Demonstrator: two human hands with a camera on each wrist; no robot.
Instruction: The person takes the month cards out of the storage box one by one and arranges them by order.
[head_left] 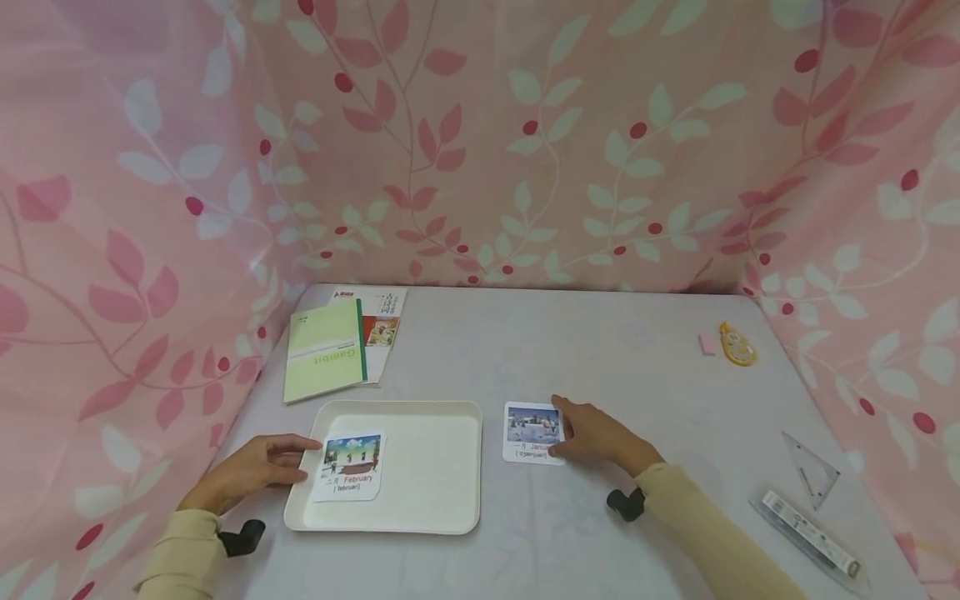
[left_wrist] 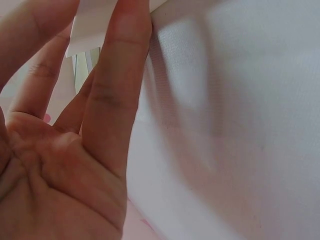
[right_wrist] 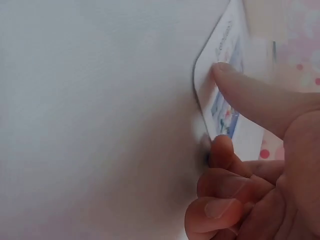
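A white tray [head_left: 431,467] lies on the table, with a February picture card [head_left: 351,467] in its left part. My left hand [head_left: 255,472] is at the tray's left rim, fingers mostly straight, fingertips right beside that card. In the left wrist view the left fingers [left_wrist: 117,85] reach up against a white edge. To the right of the tray, my right hand [head_left: 603,433] pinches the right edge of a January picture card [head_left: 531,425]. The right wrist view shows the thumb [right_wrist: 245,92] on the card's printed face and a fingertip under its edge; the word's end is hidden.
A green notebook [head_left: 322,350] overlaps a white booklet [head_left: 386,333] at the back left. At the right lie a pink eraser [head_left: 707,344], a yellow oval item [head_left: 738,345], a clear set square [head_left: 813,475] and a clear pouch [head_left: 810,533]. Flowered curtains surround the table.
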